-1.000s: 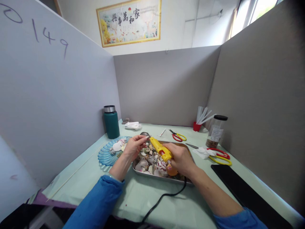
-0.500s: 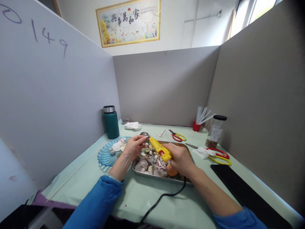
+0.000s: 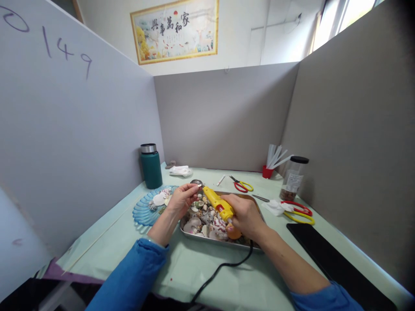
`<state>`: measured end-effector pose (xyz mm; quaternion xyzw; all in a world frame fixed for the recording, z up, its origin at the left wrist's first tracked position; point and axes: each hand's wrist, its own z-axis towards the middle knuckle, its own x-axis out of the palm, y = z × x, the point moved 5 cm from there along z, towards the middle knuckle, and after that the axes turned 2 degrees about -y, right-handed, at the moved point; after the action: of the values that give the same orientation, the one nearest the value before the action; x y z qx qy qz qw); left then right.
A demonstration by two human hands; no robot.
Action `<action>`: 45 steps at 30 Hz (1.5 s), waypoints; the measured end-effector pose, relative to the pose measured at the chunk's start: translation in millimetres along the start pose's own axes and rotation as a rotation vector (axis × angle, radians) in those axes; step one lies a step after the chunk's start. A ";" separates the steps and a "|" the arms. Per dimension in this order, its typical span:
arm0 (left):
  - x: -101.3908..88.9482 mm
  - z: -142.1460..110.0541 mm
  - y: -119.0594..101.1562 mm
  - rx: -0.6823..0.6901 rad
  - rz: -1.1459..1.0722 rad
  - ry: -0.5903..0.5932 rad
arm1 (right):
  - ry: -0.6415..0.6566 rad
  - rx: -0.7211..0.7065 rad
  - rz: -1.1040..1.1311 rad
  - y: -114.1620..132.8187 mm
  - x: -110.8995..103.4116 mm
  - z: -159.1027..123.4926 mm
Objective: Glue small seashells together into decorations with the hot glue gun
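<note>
My right hand [image 3: 244, 214] is wrapped round a yellow hot glue gun [image 3: 218, 202], its nozzle pointing up and left. Close to that nozzle, my left hand [image 3: 184, 199] pinches a tiny whitish piece [image 3: 199, 185], too small to name. Beneath both hands lies a metal tray [image 3: 207, 240] full of seashells [image 3: 205, 218]. A blue scalloped glass plate [image 3: 140, 212] with several shells on it stands left of my left hand. A black cord [image 3: 223, 266] runs from the glue gun's handle down over the front of the table.
A green bottle [image 3: 151, 167] stands back left, near white tissue [image 3: 180, 171]. Red-and-yellow scissors [image 3: 242, 185] lie behind the tray. On the right are a red cup [image 3: 267, 172] of glue sticks, a lidded jar [image 3: 293, 179], larger scissors [image 3: 300, 211] and a black slab [image 3: 330, 259]. Grey partitions [image 3: 223, 116] surround the table.
Almost nothing differs. Both hands hold nearly the same pose, with the glue gun's nozzle beside the small piece. The whole view has shifted very slightly.
</note>
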<state>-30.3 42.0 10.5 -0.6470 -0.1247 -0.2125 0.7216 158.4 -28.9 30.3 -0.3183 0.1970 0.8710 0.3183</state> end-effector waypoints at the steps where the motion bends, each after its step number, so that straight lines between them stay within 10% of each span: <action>1: 0.3 0.0 -0.2 0.000 0.002 -0.001 | -0.002 -0.015 0.006 0.5 0.5 -0.2; 32: -3.1 1.7 2.6 0.009 -0.012 0.016 | 0.056 0.132 -0.058 -5.7 -0.4 1.6; 45: -1.9 -0.3 1.3 -0.027 0.008 -0.021 | 0.462 0.266 -0.219 -24.8 18.5 -11.2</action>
<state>-31.4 42.0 8.3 -0.6592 -0.1265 -0.2044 0.7125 169.0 -9.2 6.1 -0.4831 0.3412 0.7023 0.3962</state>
